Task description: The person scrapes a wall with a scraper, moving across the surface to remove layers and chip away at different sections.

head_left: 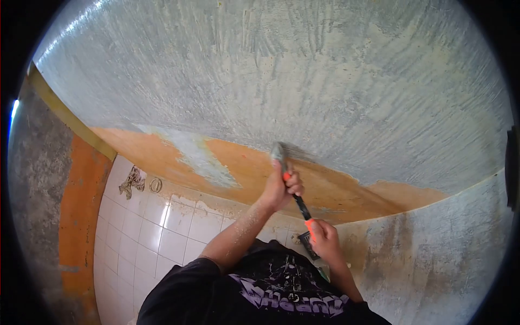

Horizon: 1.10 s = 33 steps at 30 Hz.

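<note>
A long-handled scraper (301, 207) with a black and orange handle slants up toward the wall. My left hand (279, 187) is wrapped round its upper part, close below the greyish head, which is blurred. Lower down, my right hand (325, 241) grips the orange end of the handle. The tool's head meets the wall (281, 92) where a streaked grey surface borders a band of orange paint (244, 160). Pale specks of dust cling to my left forearm.
White floor tiles (138, 233) lie below, with a crumpled rag (131, 182) and a ring-shaped object (155, 185) near the wall's foot. A dark flat item (309, 246) lies partly hidden behind my right hand. Another stained grey wall (411, 254) stands at right.
</note>
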Each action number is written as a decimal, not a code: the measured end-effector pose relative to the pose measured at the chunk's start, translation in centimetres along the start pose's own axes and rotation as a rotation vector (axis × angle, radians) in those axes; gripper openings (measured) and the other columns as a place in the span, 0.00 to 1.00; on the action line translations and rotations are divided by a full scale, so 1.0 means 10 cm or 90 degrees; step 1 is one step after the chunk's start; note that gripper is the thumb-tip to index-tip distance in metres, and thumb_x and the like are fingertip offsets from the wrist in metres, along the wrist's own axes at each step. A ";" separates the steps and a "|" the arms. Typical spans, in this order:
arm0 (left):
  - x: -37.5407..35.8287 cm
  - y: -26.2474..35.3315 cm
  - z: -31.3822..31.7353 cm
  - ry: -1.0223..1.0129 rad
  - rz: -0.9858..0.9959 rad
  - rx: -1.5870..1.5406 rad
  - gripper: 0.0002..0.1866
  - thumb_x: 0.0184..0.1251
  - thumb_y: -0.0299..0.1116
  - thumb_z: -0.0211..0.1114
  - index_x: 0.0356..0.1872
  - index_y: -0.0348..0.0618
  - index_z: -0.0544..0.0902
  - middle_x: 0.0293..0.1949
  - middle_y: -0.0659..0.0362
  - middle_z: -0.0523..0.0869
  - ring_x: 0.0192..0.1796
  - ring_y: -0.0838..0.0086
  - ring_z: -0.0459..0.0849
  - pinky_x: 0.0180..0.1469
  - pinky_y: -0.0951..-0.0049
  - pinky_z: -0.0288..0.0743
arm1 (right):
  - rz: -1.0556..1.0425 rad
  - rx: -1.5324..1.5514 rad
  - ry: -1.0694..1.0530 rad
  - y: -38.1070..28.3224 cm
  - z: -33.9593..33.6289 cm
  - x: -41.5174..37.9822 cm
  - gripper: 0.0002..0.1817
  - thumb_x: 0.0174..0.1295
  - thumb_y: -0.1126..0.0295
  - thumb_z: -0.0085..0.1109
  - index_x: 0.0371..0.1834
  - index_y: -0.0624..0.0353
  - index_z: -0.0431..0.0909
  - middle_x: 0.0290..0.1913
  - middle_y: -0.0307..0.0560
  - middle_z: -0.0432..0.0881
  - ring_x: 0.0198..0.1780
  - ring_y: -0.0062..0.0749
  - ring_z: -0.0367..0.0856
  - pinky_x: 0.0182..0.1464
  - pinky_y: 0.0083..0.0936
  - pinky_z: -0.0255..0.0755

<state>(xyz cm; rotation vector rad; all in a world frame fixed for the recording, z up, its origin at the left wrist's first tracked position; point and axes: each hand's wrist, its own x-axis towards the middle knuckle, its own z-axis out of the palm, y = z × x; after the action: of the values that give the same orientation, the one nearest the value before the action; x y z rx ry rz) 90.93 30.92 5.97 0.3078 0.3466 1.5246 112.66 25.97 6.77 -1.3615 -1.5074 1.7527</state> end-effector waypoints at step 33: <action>-0.14 0.45 -0.23 -0.078 -0.216 0.085 0.27 0.76 0.65 0.37 0.36 0.51 0.66 0.25 0.64 0.63 0.28 0.73 0.65 0.41 0.64 0.70 | 0.033 0.119 0.036 0.36 0.69 -0.16 0.17 0.76 0.56 0.49 0.51 0.59 0.77 0.15 0.34 0.66 0.12 0.17 0.60 0.15 0.18 0.54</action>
<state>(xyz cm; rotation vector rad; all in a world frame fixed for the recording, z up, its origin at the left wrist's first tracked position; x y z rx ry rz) 85.86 29.61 5.73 0.4228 0.3831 1.1474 108.19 20.32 3.45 -1.3534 -1.2547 1.8192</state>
